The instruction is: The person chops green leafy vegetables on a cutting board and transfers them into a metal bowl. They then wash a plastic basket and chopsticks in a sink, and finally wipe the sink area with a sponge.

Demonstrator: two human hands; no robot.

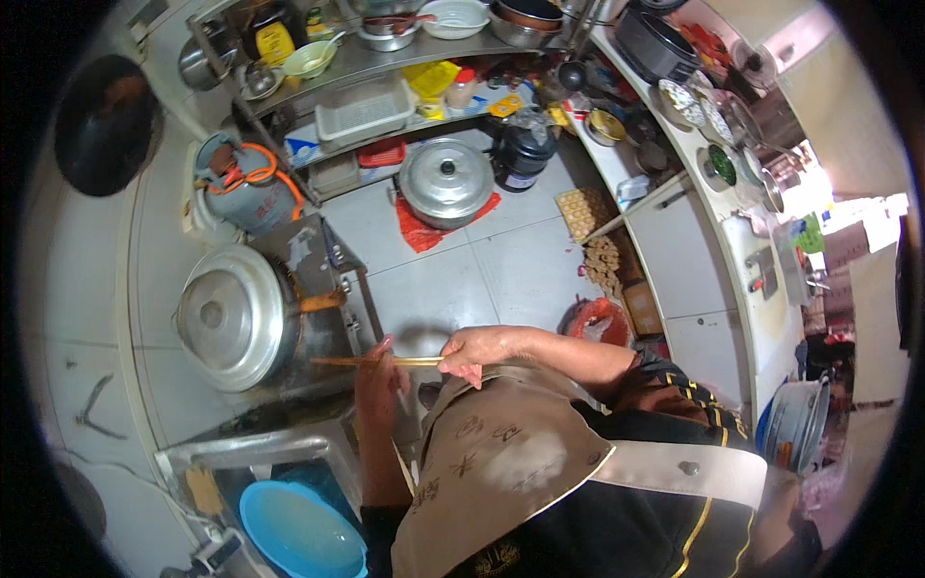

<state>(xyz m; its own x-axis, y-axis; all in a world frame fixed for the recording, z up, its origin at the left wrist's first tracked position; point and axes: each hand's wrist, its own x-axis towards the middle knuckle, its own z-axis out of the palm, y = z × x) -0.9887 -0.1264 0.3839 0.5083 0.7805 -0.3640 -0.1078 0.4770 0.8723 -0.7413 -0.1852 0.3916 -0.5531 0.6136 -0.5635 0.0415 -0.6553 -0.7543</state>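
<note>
My right hand (pixel 473 353) grips one end of thin wooden chopsticks (pixel 419 361) in front of the brown apron (pixel 498 448). My left hand (pixel 381 372) is closed around their middle, and their far ends stick out to the left. Whether there are more than two sticks cannot be told. Left of my hands, a large lidded metal pot (pixel 231 318) stands on the stove (pixel 318 289). Nearer, at the lower left, a light blue plastic basin (pixel 300 531) sits in a metal sink (pixel 246 448).
On the tiled floor, a lidded aluminium pot (pixel 446 180) stands on a red plastic bag (pixel 419 235), beside a black jar (pixel 524 155). A gas cylinder (pixel 253 199) with an orange hose is behind the stove. Metal shelves (pixel 347 68) line the back; a counter (pixel 755 311) runs along the right.
</note>
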